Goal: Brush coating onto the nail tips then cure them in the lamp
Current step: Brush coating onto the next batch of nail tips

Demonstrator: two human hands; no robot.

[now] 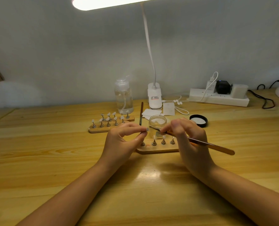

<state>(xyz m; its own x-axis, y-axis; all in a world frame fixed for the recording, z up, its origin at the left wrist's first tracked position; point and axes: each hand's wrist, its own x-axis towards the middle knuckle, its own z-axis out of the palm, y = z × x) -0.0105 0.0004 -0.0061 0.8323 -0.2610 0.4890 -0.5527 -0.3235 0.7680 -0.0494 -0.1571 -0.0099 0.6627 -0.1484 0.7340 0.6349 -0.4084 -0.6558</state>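
Forearms low in frame; left hand [127,141] pinching one nail tip [146,129] on its stand, right hand [187,136] gripping brush [200,142], bristles at that tip. Coating step under way; next, steady even strokes, then curing. Three wooden holders: nearest [158,150] showing four stands, two behind [103,128]. One open jar [157,122].
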